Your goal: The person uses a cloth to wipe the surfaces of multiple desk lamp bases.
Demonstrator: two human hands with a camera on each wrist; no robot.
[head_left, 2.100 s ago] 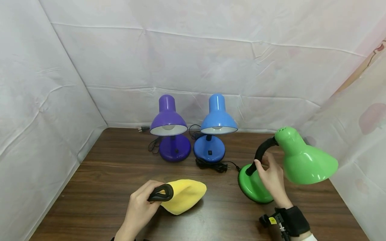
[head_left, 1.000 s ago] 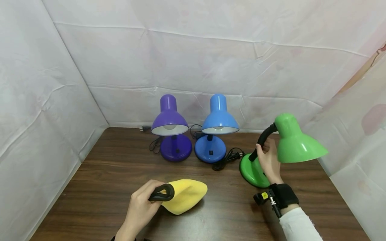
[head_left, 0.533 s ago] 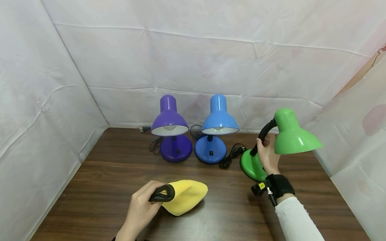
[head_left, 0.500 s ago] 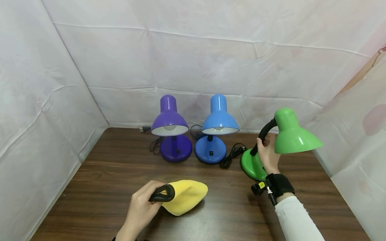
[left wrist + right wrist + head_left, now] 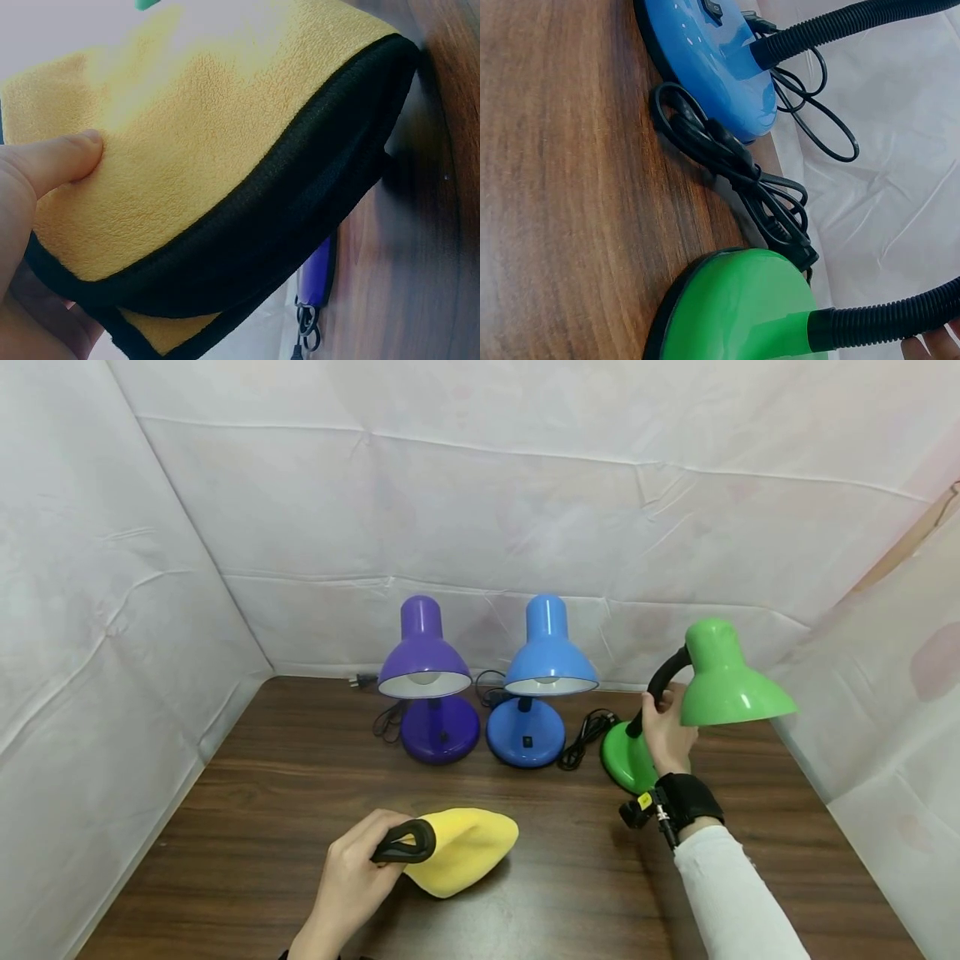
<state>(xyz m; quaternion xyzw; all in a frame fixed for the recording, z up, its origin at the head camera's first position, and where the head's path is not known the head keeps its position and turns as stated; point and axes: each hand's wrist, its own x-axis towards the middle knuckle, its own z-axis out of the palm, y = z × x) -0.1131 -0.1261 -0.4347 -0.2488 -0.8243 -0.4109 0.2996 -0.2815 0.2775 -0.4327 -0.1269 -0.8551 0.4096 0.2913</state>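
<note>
My right hand [image 5: 669, 731] grips the black flexible neck [image 5: 889, 319] of a green desk lamp [image 5: 731, 693] at the right of the table. The lamp's shade points right, and its round base [image 5: 626, 758] is partly hidden behind my wrist. Near the table's front, my left hand [image 5: 356, 868] pinches a folded yellow cloth [image 5: 468, 852] with black edging. In the left wrist view the thumb [image 5: 64, 161] presses on the cloth's yellow face, while the cloth's lower edge [image 5: 401, 45] comes down to the wood.
A purple desk lamp [image 5: 438, 731] and a blue desk lamp [image 5: 525, 733] stand side by side near the back wall. A bundled black cord [image 5: 588, 737] lies between the blue and green lamps. White fabric walls [image 5: 480, 510] enclose the wooden table [image 5: 262, 827].
My right hand has moved the green lamp back toward the rear wall, and its cord bundle has shifted back and right with it. My left hand and the cloth stay in place.
</note>
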